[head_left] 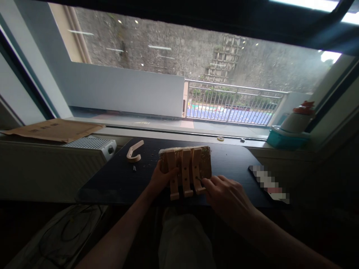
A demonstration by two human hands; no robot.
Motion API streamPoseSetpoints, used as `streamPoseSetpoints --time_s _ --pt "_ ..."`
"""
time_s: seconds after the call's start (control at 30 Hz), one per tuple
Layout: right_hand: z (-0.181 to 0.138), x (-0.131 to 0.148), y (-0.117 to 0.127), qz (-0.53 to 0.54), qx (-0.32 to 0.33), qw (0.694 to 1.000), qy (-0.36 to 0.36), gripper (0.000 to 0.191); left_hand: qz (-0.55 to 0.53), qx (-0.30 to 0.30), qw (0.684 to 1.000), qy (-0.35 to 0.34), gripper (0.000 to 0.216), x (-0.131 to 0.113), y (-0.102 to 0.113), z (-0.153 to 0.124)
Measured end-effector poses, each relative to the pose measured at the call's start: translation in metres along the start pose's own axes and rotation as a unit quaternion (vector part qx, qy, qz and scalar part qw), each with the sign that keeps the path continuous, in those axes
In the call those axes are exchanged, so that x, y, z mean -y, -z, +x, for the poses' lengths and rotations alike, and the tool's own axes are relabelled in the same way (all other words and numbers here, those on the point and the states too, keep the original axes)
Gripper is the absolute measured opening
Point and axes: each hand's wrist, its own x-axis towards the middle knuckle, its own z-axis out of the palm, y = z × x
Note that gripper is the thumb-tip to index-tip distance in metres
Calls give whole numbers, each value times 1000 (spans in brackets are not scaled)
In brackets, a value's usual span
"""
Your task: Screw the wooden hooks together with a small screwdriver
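A brown rough-faced board (206, 160) with a pale edge is held tilted at the table's near side. Three light wooden hooks (185, 168) lie side by side across it, with dark holes in their shanks. My left hand (160, 180) grips the board's left side, its thumb pressed on the leftmost hook. My right hand (223, 192) is pinched closed at the lower right, beside the rightmost hook. A thin dark piece shows between its fingertips and that hook's lower hole; its kind is too small to tell.
On the dark table (112, 183) lie a loose wooden hook (134, 152), small screws (134, 168) and a phone-like flat object (267, 185). A radiator (92, 144) with a brown envelope (53, 130) stands left. A teal box (286, 138) bears a white bottle (295, 121) right.
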Motion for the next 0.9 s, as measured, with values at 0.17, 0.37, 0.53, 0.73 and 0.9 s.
streamPoseSetpoints --time_s 0.17,0.37,0.53,0.73,0.9 --pt "0 1 0 -83 -13 987 139 18 -9 4 1000 6 53 0 -1 0" --pt "-2 1 -9 -16 -16 997 79 22 2 8 1000 4 55 0 0 0" --pt "-2 5 -11 103 -20 991 -78 18 2 11 1000 -1 55 3 0 1" --pt "1 4 2 49 24 997 -59 17 11 7 1000 -7 56 2 -1 0" --pt "1 4 5 -80 38 987 133 17 3 7 1000 -3 55 0 -2 -1"
